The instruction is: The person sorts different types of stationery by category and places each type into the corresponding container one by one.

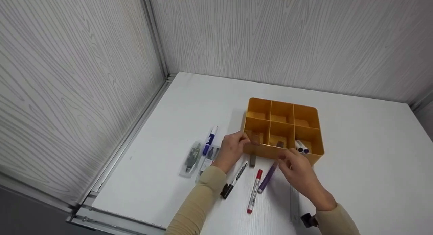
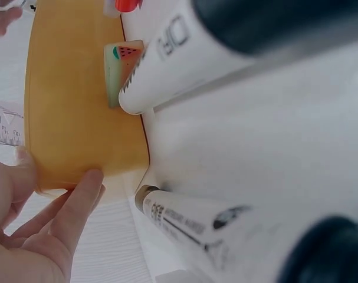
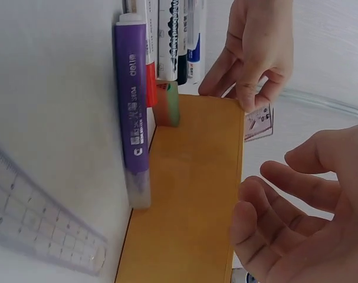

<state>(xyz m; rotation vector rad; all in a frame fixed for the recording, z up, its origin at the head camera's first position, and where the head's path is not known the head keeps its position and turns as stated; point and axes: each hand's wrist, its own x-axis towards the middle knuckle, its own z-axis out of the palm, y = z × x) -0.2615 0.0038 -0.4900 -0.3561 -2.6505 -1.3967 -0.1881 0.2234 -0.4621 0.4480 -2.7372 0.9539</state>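
Observation:
A six-compartment orange organizer box [image 1: 284,126] stands on the white table. At its front left corner, my left hand [image 1: 233,146] grips the rim, thumb on the edge and fingers against the outer wall. My right hand [image 1: 297,167] hovers by the front rim, fingers loosely bent around nothing. Two white markers [image 1: 302,147] lean in the front right compartment, and a clear ruled plate [image 3: 258,124] pokes above the rim near my left hand. Before the box lie a watermelon-patterned eraser [image 2: 112,76], a purple highlighter [image 3: 132,100], a red marker [image 1: 254,191] and a black whiteboard marker [image 1: 238,174].
To the left lie a blue marker [image 1: 210,140] and a clear case [image 1: 192,158], with another clear pack [image 1: 209,160] partly behind my left arm. A transparent ruler [image 1: 294,204] lies under my right forearm. Wood-grained panels [image 1: 270,35] enclose the table.

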